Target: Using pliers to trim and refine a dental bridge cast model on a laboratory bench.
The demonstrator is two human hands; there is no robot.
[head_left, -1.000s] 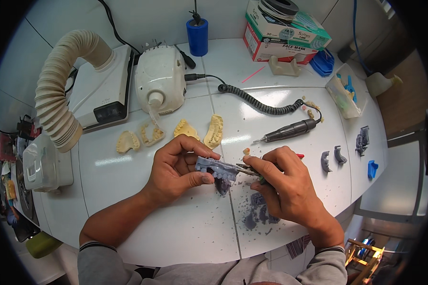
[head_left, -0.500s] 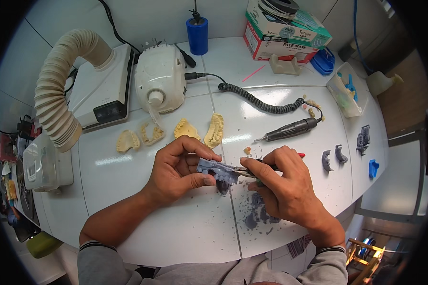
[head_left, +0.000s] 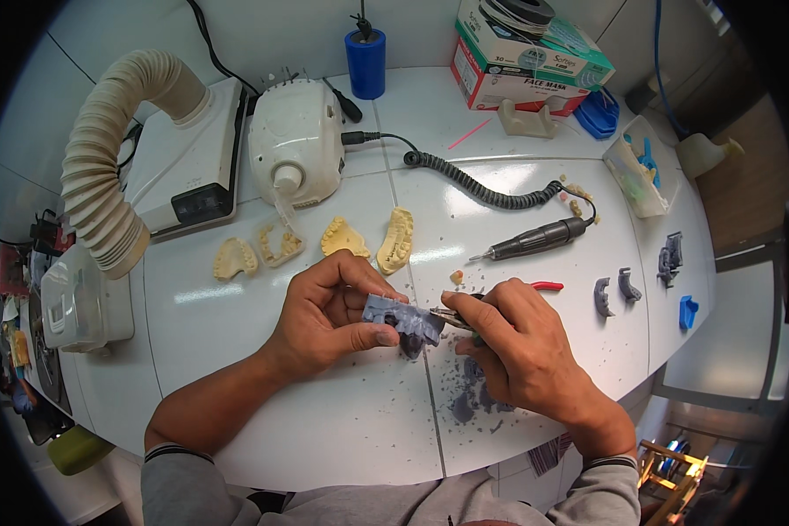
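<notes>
My left hand [head_left: 324,307] grips a grey-blue dental model [head_left: 401,317] between thumb and fingers, with its row of teeth facing down. My right hand [head_left: 526,342] is closed around a pair of pliers [head_left: 448,316]; a red handle [head_left: 548,286] sticks out past the knuckles. The metal jaws of the pliers are at the model's right end; whether they bite into it I cannot tell. Below the hands, grey crumbs and chips [head_left: 466,403] lie scattered on the white table [head_left: 324,438], partly hidden by my right hand.
Yellowish dental casts [head_left: 395,242] stand in a row beyond my hands. A black rotary handpiece [head_left: 539,239] lies to the right, its coiled cord running to a white control unit [head_left: 296,145]. Further right are grey model pieces [head_left: 602,297] and a clear bin [head_left: 642,171]. A ribbed hose [head_left: 101,162] arches at left.
More of the red handle shows beyond my right hand, which has shifted slightly. The model has tilted a little in my left hand.
</notes>
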